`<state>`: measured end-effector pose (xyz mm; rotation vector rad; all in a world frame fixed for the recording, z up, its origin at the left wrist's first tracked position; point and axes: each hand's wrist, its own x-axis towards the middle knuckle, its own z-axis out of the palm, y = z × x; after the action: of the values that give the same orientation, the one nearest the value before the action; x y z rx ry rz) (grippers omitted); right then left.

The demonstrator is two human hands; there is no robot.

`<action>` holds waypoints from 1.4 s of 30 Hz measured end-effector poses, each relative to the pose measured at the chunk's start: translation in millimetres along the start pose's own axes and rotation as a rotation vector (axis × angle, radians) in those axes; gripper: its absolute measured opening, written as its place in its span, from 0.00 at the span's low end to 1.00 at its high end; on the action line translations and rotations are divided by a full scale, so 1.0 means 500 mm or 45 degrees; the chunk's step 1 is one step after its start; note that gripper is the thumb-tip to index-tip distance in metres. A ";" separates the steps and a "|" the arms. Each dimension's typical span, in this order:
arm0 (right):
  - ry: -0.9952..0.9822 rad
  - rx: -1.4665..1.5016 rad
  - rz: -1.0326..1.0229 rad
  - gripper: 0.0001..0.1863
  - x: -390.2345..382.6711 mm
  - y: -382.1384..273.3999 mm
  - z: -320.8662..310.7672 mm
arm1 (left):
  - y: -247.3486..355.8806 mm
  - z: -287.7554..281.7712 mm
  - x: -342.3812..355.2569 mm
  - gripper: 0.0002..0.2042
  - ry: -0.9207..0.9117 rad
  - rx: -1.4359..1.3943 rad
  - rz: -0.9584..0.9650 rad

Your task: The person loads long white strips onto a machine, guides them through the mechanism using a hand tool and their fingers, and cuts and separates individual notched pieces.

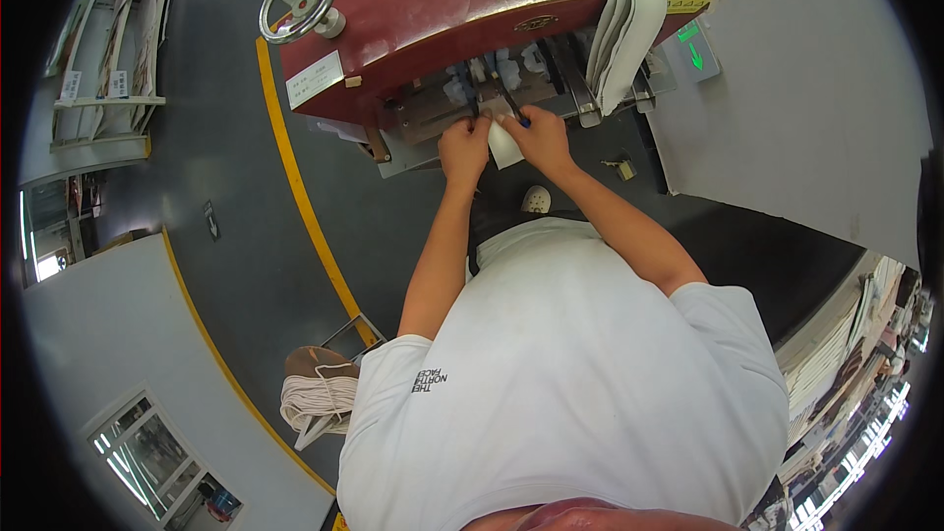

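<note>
Dark red machine (433, 15), white strip (505, 149)

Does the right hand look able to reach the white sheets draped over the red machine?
Probably yes: the white sheets hang right of the right hand, though a metal bar juts between and that hand is busy at a pale strip.

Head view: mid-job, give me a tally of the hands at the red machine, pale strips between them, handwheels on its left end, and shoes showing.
Hands: 2 (left hand, right hand)
Pale strip: 1
Handwheel: 1
Shoe: 1
Total: 5
</note>
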<state>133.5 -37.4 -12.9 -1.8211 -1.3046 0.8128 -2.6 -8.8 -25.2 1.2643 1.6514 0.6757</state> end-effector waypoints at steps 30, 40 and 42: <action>-0.289 -0.795 -0.343 0.07 0.050 -0.141 -0.044 | -0.005 0.000 0.013 0.18 -0.022 0.181 0.246; -0.162 -0.693 -0.280 0.08 0.078 -0.121 -0.008 | -0.014 0.003 0.018 0.19 -0.076 0.055 0.255; -0.198 -0.693 -0.264 0.09 0.079 -0.102 -0.008 | -0.018 -0.003 0.016 0.19 -0.100 0.057 0.295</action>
<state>123.0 10.3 29.6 -2.0060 -1.9220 0.5231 -8.5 -3.8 -34.7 1.5113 1.4765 0.7212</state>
